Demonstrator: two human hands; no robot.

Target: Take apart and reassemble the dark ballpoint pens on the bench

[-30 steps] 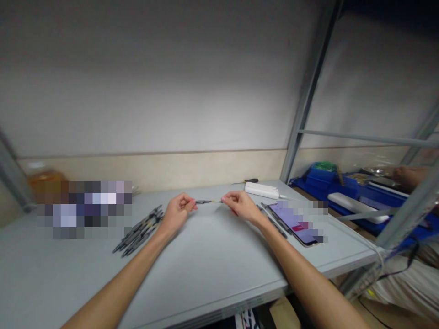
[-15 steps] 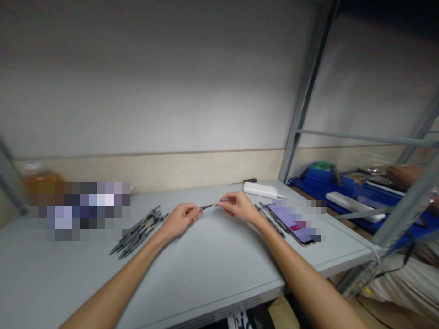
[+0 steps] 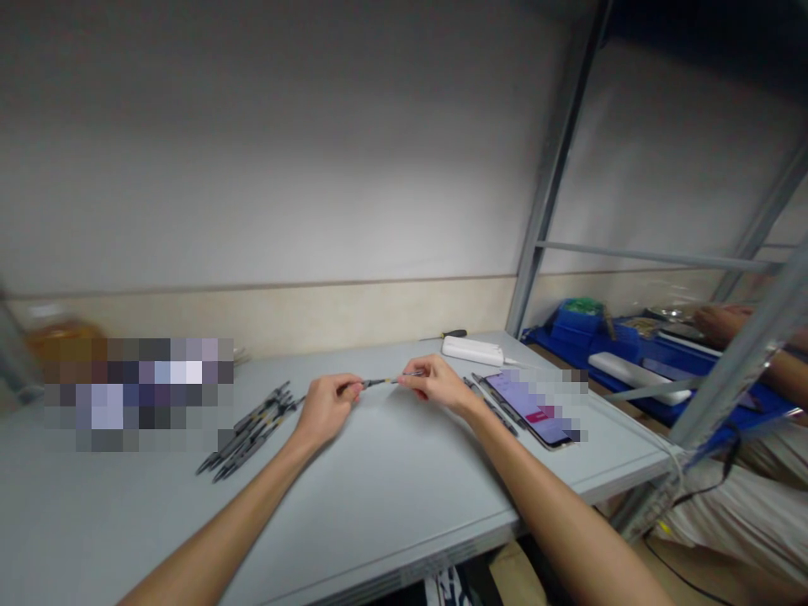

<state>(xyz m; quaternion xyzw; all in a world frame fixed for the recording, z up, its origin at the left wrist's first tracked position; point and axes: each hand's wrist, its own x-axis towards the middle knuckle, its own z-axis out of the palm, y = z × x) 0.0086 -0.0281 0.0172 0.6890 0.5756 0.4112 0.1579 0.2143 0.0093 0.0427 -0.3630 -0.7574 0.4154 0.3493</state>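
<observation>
Both of my hands hold one thin dark pen [image 3: 380,382] just above the grey table [image 3: 379,497]. My left hand [image 3: 326,406] pinches its left end with closed fingers. My right hand [image 3: 437,383] grips the right end, fingers curled round it. A pile of several similar dark pens [image 3: 251,425] lies on the table to the left of my left hand. More dark pens [image 3: 491,402] lie just right of my right hand, beside a phone [image 3: 530,409] with a lit screen.
A white box-shaped device [image 3: 472,350] and a small screwdriver [image 3: 447,336] lie at the table's back edge. A metal rack post [image 3: 548,181] rises at the right. Beyond it are blue bins [image 3: 584,321] and another person's hand [image 3: 720,321].
The view has shifted slightly to the right. My hands have stayed close together on the pen, the left a little lower than a second ago.
</observation>
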